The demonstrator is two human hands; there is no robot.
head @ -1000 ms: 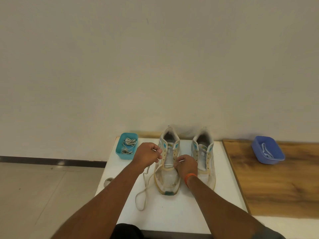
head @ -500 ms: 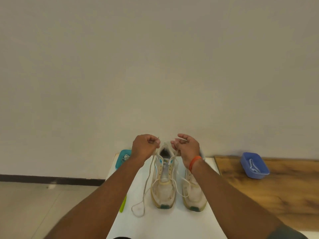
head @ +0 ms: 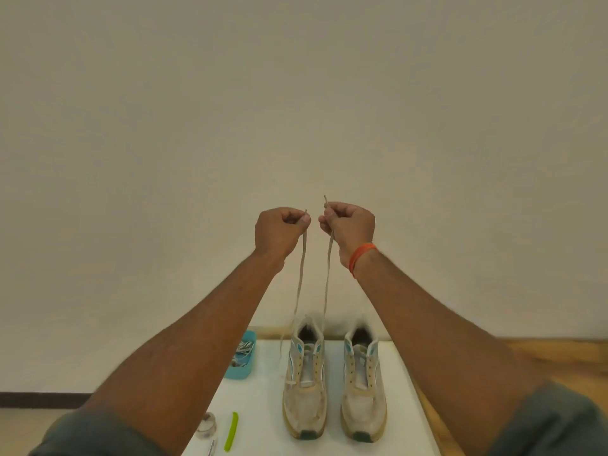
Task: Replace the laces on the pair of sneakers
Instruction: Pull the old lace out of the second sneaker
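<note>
Lace (head: 301,274) runs near-vertical from left sneaker (head: 304,383) at lower centre up to mid-frame, one end each pinched in left hand (head: 279,230) and right hand (head: 348,225) fingers, level, side by side.

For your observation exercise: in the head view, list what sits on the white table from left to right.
Teal tray → clear glass → green stick → left sneaker → right sneaker.

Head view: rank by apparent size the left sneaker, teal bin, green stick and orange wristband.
1. Left sneaker.
2. Teal bin, partly hidden by the arm.
3. Green stick and orange wristband look alike; the wristband is nearer, so unranked.
</note>
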